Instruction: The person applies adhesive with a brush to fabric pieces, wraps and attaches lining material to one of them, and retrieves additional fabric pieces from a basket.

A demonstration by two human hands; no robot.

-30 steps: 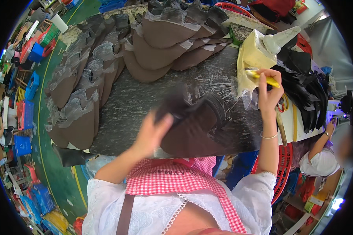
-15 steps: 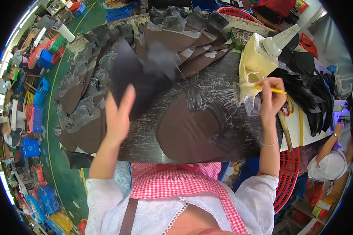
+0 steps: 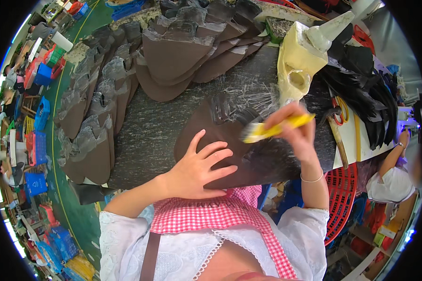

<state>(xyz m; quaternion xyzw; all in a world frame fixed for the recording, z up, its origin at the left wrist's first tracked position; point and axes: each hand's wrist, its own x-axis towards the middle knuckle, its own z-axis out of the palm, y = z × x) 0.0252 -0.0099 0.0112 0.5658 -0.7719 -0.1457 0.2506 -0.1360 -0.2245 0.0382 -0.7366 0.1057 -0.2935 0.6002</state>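
My left hand [image 3: 202,165] lies flat with fingers spread on a dark brown, rounded leather-like piece [image 3: 197,122] near the table's front edge. Over that piece's right part, my right hand [image 3: 301,140] grips a yellow-handled brush [image 3: 266,132], its pale bristle end pointing left. Motion blurs the brush, and I cannot tell whether its bristles touch the piece. Just beyond my right hand stands a yellowish container [image 3: 296,56] with a round opening low on its front and a pale cone on top. White strands streak the dark tabletop [image 3: 145,136] beside it.
Overlapping brown pieces [image 3: 173,54] lie along the far side, and more brown pieces [image 3: 86,159] along the left. Black pieces [image 3: 368,100], orange-handled scissors [image 3: 343,112] and a wooden-handled tool [image 3: 338,140] are at the right. A red basket [image 3: 341,199] sits below the table's right edge.
My left hand has left the dark piece it held up at the left and come down onto the brown one. My right hand has carried the brush left, away from the container's opening.
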